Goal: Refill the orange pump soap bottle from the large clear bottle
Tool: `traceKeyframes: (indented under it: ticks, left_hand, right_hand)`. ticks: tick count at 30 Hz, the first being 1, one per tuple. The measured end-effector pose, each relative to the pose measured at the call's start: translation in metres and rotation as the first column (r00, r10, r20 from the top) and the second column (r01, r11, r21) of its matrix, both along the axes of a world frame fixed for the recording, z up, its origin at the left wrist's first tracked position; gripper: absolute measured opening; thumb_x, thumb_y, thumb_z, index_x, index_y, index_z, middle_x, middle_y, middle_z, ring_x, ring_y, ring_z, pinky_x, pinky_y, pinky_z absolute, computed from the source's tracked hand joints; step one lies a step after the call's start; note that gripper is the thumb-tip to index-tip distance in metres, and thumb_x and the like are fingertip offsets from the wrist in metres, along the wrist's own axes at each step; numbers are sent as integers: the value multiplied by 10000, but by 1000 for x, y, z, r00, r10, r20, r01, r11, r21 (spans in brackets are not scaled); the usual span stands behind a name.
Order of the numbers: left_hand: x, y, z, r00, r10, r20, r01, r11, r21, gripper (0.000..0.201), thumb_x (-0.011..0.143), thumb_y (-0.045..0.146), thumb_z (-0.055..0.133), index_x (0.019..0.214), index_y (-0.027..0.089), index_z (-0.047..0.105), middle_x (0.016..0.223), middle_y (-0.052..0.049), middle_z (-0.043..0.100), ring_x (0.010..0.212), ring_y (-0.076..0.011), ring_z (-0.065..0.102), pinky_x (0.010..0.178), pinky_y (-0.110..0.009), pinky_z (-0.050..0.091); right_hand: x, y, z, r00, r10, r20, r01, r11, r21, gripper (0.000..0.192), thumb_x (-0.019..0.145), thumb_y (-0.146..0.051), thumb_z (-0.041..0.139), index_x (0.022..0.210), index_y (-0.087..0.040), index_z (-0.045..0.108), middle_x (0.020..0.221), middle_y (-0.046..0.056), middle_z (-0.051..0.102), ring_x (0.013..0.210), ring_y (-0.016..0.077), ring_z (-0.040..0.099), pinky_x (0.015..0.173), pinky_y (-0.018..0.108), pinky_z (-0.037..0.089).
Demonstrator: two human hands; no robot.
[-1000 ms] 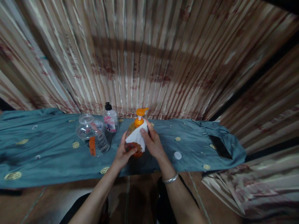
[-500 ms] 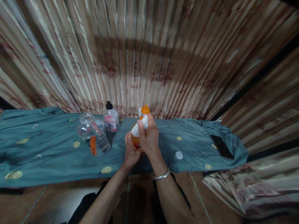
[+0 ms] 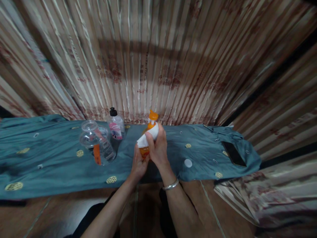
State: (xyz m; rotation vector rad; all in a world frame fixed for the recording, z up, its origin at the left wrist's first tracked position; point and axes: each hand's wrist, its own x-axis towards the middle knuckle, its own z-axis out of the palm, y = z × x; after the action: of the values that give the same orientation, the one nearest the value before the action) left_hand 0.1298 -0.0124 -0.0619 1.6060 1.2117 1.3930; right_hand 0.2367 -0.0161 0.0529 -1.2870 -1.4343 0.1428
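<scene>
An orange pump bottle is held up over the middle of the cloth, its orange pump top tilted toward the curtain. Low on the bottle, my left hand is closed around it. My right hand presses a white tissue against the bottle's upper side, thumb on top. The fingers behind the bottle are hidden. Left of my hands stand a clear bottle with a black pump and pink label and a large clear jar with an orange label.
A green patterned cloth covers the long, narrow table. On its right side lie a round white lid and a dark phone. A striped curtain hangs right behind the table, and tiled floor shows in front.
The tissue now lies more spread across the bottle, and the pump top's neck has come into view. My right hand has shifted slightly; both hands keep their hold.
</scene>
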Motion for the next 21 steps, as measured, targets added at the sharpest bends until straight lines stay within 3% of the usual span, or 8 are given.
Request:
traceKeyframes:
  ticks: [4,6,10,13,17,21]
  left_hand:
    - [1,4,-1,1000,-1,4,1,999,36,798,881,485,642,1560,195,339,1550,-219,501,1460,-352,504,1231,-558,368]
    - [1,4,1,1000,-12,-4,12,999,49,791,891,459,622,1564,180,314,1534,-219,510,1436,-340,520,1230,-555,372]
    - [-2,0,6,999,-30,-38,32,998,53,762,868,367,636,1540,180,329,1524,-202,513,1447,-333,508,1242,-557,356]
    - [-2,-7,7,996,-47,-73,50,998,45,717,875,305,625,1529,223,342,1493,-166,543,1420,-315,535,1226,-556,385]
    - [4,-22,4,990,-69,-127,77,995,59,683,874,258,616,1506,221,358,1495,-179,522,1454,-337,495,1227,-600,377]
    - [9,-36,1,979,-108,-175,124,989,81,645,906,262,603,1505,230,366,1491,-178,515,1457,-340,490,1230,-616,370]
  right_hand:
    - [1,-3,-38,1000,16,-15,-17,998,-56,692,1017,-465,506,1591,-132,312,1610,230,457,1551,296,397,1277,500,335]
    - [4,-6,-57,997,24,-73,-37,984,-176,739,1025,-451,462,1623,-84,233,1647,263,411,1559,306,402,1268,499,362]
    - [17,-12,-76,989,85,-124,-121,942,-314,721,1034,-455,446,1616,-64,278,1586,270,506,1491,317,510,1225,484,430]
    - [27,-16,-68,986,109,-129,-141,954,-265,713,1048,-479,441,1631,-103,278,1569,234,542,1464,299,542,1207,469,453]
    - [35,-16,-38,986,129,-102,-137,987,-81,708,1070,-514,415,1645,-133,257,1613,221,491,1479,292,516,1219,491,438]
    - [32,-11,-11,998,63,-13,-62,995,72,720,1056,-536,467,1625,-136,282,1592,231,492,1481,308,494,1222,523,424]
